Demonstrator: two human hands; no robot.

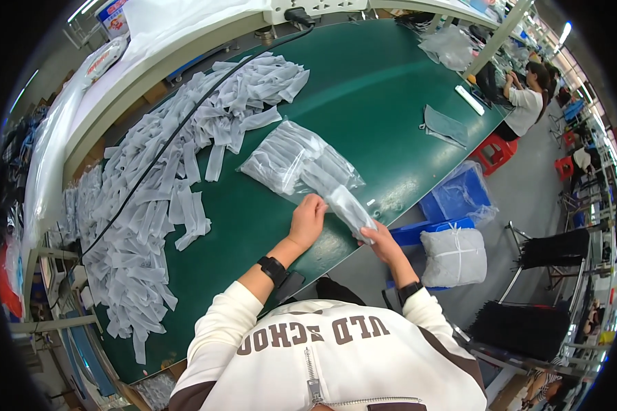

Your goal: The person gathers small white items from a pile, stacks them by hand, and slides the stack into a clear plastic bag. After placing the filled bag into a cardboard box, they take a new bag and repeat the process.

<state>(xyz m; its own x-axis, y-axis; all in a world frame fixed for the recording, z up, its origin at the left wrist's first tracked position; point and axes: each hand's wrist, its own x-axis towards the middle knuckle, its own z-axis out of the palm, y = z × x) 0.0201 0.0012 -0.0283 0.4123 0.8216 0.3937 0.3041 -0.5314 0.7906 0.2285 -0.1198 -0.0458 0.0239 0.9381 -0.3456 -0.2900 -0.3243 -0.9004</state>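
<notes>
Clear packet (349,209), between both hands (308,220)

A narrow clear plastic packet (348,209) holding a folded grey strip lies slanted near the front edge of the green table (363,89), pinched at both ends. Just behind it on the table rests a larger clear bag (291,161) stuffed with grey strips, lying flat.

My left hand (308,219) covers the near end of the slim clear plastic packet (346,205), so I cannot tell how my fingers grip it. My right hand (380,241) hides its other end. The contents of the larger clear plastic bag (291,161) blur together.
</notes>
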